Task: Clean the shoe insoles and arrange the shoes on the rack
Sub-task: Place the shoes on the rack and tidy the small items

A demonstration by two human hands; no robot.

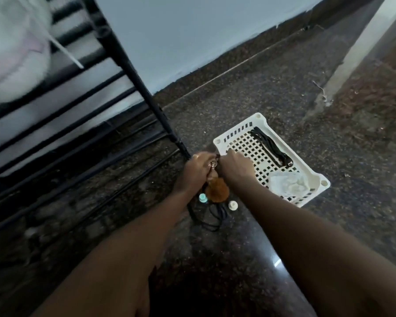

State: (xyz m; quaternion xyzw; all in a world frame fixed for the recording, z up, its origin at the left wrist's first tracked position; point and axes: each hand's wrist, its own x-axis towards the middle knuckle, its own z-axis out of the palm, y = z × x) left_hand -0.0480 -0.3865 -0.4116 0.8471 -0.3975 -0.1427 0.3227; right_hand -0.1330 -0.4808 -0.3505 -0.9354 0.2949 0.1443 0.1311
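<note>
Beside the white perforated basket (220, 143), the left hand (196, 172) gripped a fuzzy brown brush (216, 191); the right hand (236, 168)'s grip was unclear.

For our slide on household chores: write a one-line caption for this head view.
Both hands work over a brown brush on the floor, beside a white basket and a black rack.

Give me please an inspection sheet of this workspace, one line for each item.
Surface: dark speckled stone floor.
Job's things: black shoe rack; white shoe on it, blurred.
Clutter: white perforated tray holding black laces and crumpled plastic; two small bottle caps.
Grippers: left hand and right hand together, over a brown furry thing; grip unclear.
Cables: black cord on floor.
Surroundings: pale wall.
</note>
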